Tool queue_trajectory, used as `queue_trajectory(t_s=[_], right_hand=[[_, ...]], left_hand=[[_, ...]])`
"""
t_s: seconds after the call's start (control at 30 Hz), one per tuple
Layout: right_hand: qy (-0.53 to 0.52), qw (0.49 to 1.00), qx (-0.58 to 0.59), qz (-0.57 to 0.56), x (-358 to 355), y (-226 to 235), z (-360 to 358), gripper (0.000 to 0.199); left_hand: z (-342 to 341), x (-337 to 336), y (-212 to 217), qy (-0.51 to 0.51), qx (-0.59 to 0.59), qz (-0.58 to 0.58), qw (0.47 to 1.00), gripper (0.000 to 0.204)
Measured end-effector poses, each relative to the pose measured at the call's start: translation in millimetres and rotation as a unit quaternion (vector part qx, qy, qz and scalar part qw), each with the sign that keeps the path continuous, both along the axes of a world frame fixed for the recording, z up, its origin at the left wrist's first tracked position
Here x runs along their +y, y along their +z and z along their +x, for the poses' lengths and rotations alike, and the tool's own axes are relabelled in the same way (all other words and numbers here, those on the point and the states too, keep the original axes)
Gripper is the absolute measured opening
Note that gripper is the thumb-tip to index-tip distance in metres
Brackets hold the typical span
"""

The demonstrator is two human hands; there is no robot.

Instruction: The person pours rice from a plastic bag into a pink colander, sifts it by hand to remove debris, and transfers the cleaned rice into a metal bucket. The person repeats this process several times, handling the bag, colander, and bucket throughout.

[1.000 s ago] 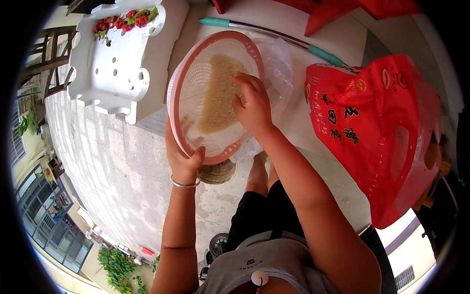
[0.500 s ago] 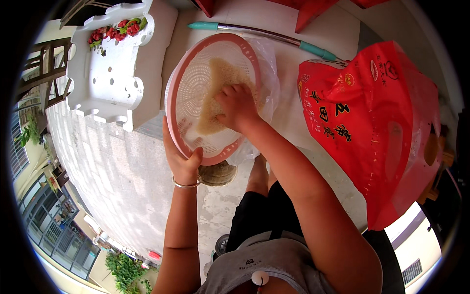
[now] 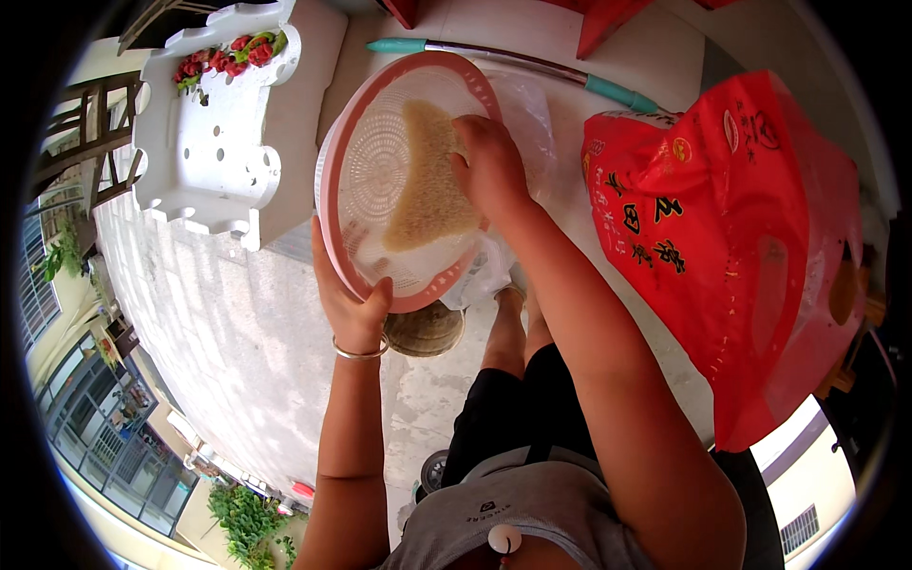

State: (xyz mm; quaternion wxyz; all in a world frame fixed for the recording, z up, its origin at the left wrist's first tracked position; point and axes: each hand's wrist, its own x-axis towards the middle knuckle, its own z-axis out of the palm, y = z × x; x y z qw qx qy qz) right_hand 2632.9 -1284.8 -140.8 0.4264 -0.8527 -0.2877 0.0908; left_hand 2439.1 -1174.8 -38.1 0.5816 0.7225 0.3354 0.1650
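A round pink-rimmed white strainer basket (image 3: 347,171) is tilted up toward me, with a heap of pale grain (image 3: 429,180) lying in its right half. My left hand (image 3: 350,302) grips the basket's lower rim; a thin bangle sits on that wrist. Fingers of my right hand (image 3: 492,163) rest on the grain inside the basket at its right side. A clear plastic bag (image 3: 525,100) lies under and behind the basket.
A big red printed plastic bag (image 3: 731,237) stands to the right. A teal-handled metal pole (image 3: 532,65) lies beyond the basket. At the upper left stands a white foam box (image 3: 204,142) holding red flowers (image 3: 223,59). A round brownish object (image 3: 425,330) sits on the concrete below the basket.
My right hand has moved from the basket's middle to its right side, pushing the grain into a heap there. The basket has tilted more upright.
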Motion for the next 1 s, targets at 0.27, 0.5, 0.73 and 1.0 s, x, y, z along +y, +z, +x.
queue_trajectory(t_s=[0.27, 0.5, 0.73, 1.0], right_hand=[[0.143, 0.983, -0.008, -0.116, 8, 9, -43, 0.048], [0.115, 0.975, -0.092, -0.164, -21, -13, -31, 0.015], [0.034, 0.992, -0.074, -0.091, -37, 14, -24, 0.014], [0.174, 0.98, -0.098, 0.004, -9, 5, -70, 0.012]], left_hand=[[3, -5, 1, 0.016, -0.015, -0.021, 1.0, 0.104], [2, -4, -3, 0.021, -0.019, -0.038, 0.999, 0.102], [0, 0, 1, 0.026, -0.018, -0.048, 0.998, 0.1], [11, -10, 7, 0.031, -0.026, -0.072, 0.997, 0.094]])
